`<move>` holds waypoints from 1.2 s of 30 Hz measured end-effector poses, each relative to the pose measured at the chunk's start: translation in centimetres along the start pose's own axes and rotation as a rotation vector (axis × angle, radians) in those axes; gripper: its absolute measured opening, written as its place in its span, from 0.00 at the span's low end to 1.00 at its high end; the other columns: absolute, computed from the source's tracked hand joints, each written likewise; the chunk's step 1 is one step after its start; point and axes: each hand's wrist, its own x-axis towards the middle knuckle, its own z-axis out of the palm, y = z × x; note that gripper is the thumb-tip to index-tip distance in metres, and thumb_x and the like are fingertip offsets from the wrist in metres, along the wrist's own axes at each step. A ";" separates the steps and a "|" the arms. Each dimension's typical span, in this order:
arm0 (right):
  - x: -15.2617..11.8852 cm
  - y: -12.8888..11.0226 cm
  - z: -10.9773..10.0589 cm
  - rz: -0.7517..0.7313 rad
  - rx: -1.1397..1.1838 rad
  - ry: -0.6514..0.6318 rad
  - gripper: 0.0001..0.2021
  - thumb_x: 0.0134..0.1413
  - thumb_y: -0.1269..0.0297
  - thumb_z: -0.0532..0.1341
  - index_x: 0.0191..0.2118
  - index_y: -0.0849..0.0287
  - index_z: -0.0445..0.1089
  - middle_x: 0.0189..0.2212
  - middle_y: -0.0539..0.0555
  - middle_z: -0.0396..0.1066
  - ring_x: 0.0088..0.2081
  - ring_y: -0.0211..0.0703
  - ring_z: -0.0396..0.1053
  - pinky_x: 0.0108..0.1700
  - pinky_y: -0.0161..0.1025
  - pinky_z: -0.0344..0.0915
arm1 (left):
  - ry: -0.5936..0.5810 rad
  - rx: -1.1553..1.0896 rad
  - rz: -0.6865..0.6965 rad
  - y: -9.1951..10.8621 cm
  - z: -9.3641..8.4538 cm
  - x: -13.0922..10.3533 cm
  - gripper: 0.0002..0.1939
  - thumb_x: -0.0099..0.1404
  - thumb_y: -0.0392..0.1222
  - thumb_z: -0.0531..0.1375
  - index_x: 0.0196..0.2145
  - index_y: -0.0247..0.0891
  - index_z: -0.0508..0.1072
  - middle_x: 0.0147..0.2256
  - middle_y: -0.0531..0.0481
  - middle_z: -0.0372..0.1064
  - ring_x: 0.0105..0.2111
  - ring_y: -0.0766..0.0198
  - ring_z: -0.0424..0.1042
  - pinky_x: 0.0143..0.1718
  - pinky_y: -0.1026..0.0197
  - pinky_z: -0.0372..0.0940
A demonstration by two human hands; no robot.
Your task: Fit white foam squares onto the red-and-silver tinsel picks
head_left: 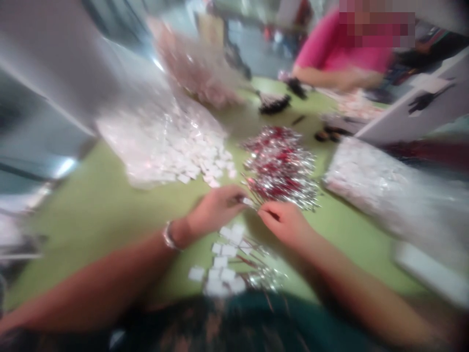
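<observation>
One clear plastic bag (pixel 146 142) lies to the left of the red-and-silver heap (pixel 280 166), with loose white tags (pixel 201 168), too many to count, at its mouth. One pinkish bag (pixel 198 58) sits beyond the heap, off to its left. The left hand (pixel 216 208), one bracelet (pixel 169 237) at its wrist, is just left of the heap's near edge, thumb and fingers pinching one small white tag (pixel 247 201). Nearer than the heap I count roughly ten white cards (pixel 221 276), some overlapping, beside a few silvery sprigs (pixel 266 277). One dark-tipped bundle (pixel 274 104) lies behind the heap. At its near edge, the right hand (pixel 287 222) has thumb and forefinger pressed together; blur hides what they grip. One co-worker in pink (pixel 337 44) is beyond the heap, to its right; one more plastic bag (pixel 384 183) lies right of it.
</observation>
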 end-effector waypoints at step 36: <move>-0.3 -1.2 0.2 -0.144 0.023 -0.283 0.13 0.59 0.66 0.58 0.24 0.57 0.70 0.23 0.48 0.69 0.26 0.35 0.63 0.32 0.35 0.58 | -0.073 0.236 0.107 -1.5 -6.7 2.5 0.11 0.63 0.45 0.60 0.38 0.40 0.79 0.38 0.46 0.73 0.40 0.59 0.70 0.47 0.54 0.64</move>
